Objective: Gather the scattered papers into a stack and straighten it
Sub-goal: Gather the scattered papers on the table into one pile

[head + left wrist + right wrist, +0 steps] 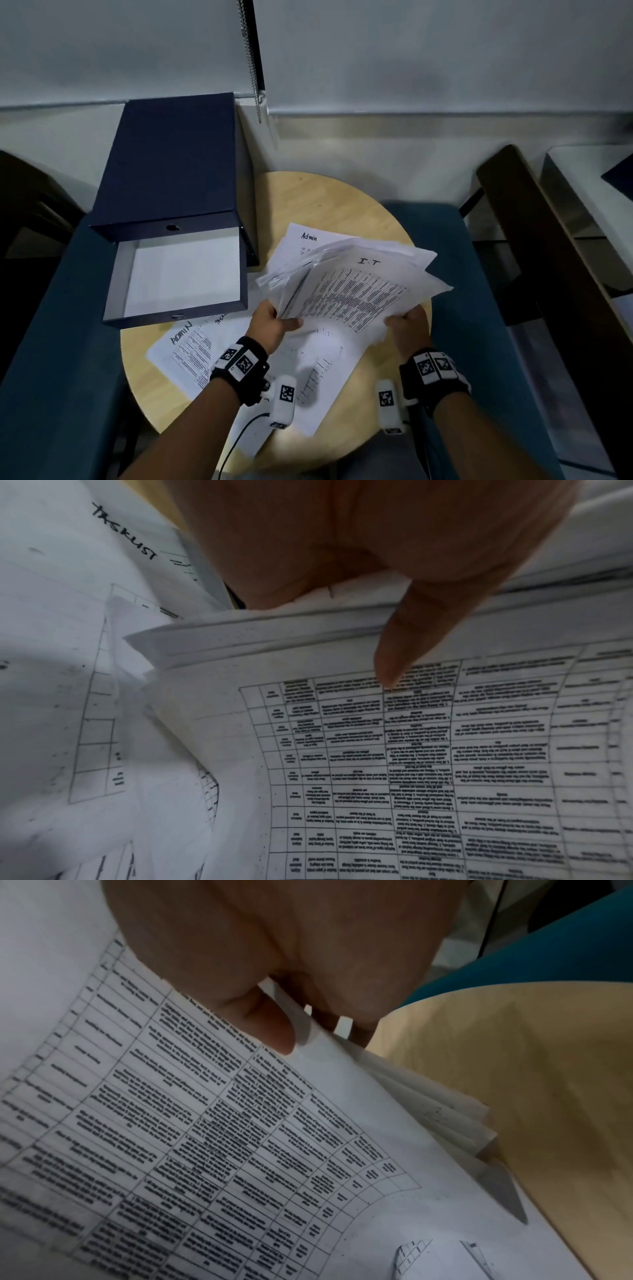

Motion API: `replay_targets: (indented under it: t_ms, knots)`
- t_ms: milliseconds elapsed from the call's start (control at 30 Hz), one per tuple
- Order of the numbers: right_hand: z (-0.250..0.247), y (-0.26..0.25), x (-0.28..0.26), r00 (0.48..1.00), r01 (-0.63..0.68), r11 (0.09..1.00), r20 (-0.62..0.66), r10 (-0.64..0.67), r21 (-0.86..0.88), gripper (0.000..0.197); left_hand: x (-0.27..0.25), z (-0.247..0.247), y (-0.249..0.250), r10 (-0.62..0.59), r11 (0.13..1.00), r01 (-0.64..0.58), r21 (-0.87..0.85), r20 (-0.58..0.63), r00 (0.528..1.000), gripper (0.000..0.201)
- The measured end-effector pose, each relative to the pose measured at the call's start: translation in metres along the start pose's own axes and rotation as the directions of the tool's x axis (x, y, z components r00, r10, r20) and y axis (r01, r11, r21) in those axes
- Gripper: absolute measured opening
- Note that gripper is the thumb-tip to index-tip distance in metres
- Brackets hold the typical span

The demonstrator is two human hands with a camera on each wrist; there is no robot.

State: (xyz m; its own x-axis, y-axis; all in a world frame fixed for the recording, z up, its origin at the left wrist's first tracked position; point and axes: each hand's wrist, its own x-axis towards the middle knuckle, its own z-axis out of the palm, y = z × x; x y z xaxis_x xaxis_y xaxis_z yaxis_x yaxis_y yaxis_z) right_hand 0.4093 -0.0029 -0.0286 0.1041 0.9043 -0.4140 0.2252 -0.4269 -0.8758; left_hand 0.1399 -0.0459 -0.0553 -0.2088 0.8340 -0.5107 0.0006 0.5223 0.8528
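Observation:
A loose, fanned bundle of printed papers [356, 287] is lifted above the round wooden table [342, 205]; its top sheet is headed "I.T". My left hand [274, 320] grips the bundle's near left corner, thumb on top [394, 666]. My right hand [407, 325] pinches the near right edge, thumb on the top sheet [274, 1031]. Its sheets [445, 1110] splay unevenly. More sheets lie flat on the table: one marked "Admin" [186, 356] at the near left, a blank-looking one [318, 377] under my wrists, another "Admin" sheet [301, 240] behind the bundle, and a "Tasklist" sheet [130, 534].
A dark blue box file [171, 164] stands at the table's back left with its white-lined drawer [181, 274] pulled open. Teal chairs [479, 308] flank the table. A wall and a hanging bead chain [251, 68] are behind. A dark wooden frame [534, 240] is at right.

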Motion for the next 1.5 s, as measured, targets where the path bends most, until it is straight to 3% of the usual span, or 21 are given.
replay_targets:
  t_ms: [33,100,133,200,300,533,733,800,900,1100,1200,1300,1400,1500]
  knots:
    - [0.001,0.002,0.001,1.000,-0.019,1.000,-0.004,0.019,0.002,0.039,0.000,-0.001,0.000,-0.015,1.000,0.015,0.008,-0.016,1.000,0.055]
    - [0.003,0.001,0.001,1.000,-0.024,0.999,0.007,0.024,0.025,0.019,-0.002,-0.002,0.002,0.003,1.000,-0.003,-0.013,-0.014,1.000,0.079]
    - [0.004,0.002,0.001,0.999,-0.034,0.999,0.011,0.034,0.025,0.025,-0.001,-0.002,0.000,0.007,1.000,-0.007,-0.013,-0.014,1.000,0.073]
    - [0.007,0.006,0.005,0.998,-0.045,0.998,0.051,0.043,0.036,0.056,-0.009,-0.001,0.011,0.010,1.000,-0.009,0.016,-0.008,1.000,0.045]
    - [0.012,0.002,0.005,0.995,-0.037,0.999,0.089,0.034,0.033,0.065,-0.012,0.007,0.018,0.067,0.997,-0.068,0.045,0.023,0.998,0.031]
    - [0.012,-0.001,0.008,0.997,0.065,0.994,0.046,-0.061,-0.083,0.031,-0.002,0.016,0.020,0.151,0.982,-0.146,0.119,-0.039,0.988,0.020]
    - [0.000,0.013,0.015,0.992,0.118,0.991,0.050,-0.115,-0.062,0.039,-0.001,0.018,0.021,0.198,0.966,-0.195,0.170,0.003,0.980,0.026]
    - [-0.003,0.030,0.019,0.997,0.055,0.996,0.059,-0.051,-0.063,0.038,0.004,0.017,0.009,0.128,0.961,-0.119,0.250,-0.019,0.992,0.031]
    - [-0.006,0.059,0.026,0.996,-0.082,0.994,0.014,0.083,-0.075,0.037,0.007,0.005,-0.023,-0.044,0.955,0.059,0.291,-0.059,0.997,0.022]
    - [-0.009,0.104,0.040,0.959,-0.281,0.937,-0.048,0.278,-0.205,0.039,0.004,-0.040,-0.071,-0.268,0.874,0.321,0.366,-0.188,0.945,0.026]
    - [-0.009,0.115,0.049,0.931,-0.364,0.910,-0.054,0.360,-0.198,0.041,0.007,-0.042,-0.070,-0.239,0.860,0.320,0.396,-0.242,0.941,0.031]
    - [-0.010,0.124,0.055,0.915,-0.403,0.904,-0.032,0.403,-0.143,0.049,0.016,-0.035,-0.061,-0.199,0.837,0.289,0.465,-0.233,0.952,0.050]
    - [-0.011,0.124,0.058,0.914,-0.404,0.902,-0.031,0.404,-0.156,0.048,0.030,-0.025,-0.050,-0.210,0.783,0.298,0.545,-0.218,0.953,0.075]
    - [-0.010,0.121,0.063,0.913,-0.403,0.894,-0.014,0.408,-0.197,0.042,0.043,-0.022,-0.047,-0.230,0.700,0.320,0.639,-0.223,0.947,0.085]
